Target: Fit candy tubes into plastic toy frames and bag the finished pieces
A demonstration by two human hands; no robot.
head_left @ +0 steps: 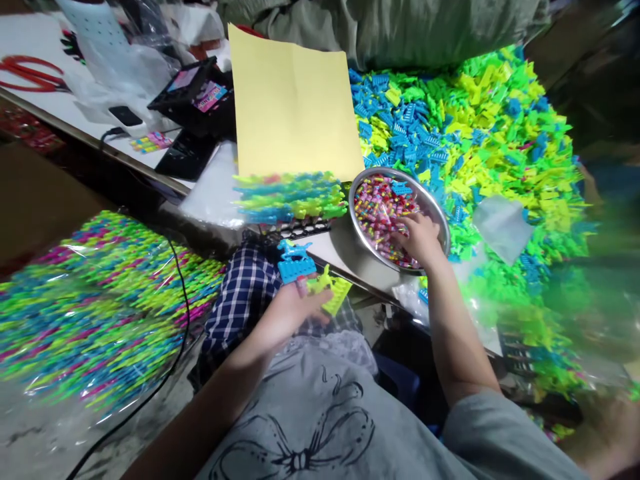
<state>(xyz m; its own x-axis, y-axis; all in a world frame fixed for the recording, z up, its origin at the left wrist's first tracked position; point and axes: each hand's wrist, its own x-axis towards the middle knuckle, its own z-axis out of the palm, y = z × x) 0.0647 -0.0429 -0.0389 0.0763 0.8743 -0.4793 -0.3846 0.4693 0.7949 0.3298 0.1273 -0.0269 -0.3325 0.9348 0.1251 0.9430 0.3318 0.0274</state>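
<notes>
- Currently left hand (287, 310) closed on two plastic toy pieces (296, 265), blue and lime, centre frame.
- Right hand (423, 239) fingers down among wrapped candies (377, 207) in steel bowl (367, 257); can't tell if it grips one.
- Filled bags (100, 307) lower left look done; big loose pile (480, 133) upper right not yet bagged, I'd judge.

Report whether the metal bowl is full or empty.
Partly full: pink pieces lie in the metal bowl, below its rim; the right hand rests among them.

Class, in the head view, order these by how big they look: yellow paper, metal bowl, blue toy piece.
Largest: yellow paper.
Then: metal bowl.
Smallest: blue toy piece, even though nearest the camera.
</notes>
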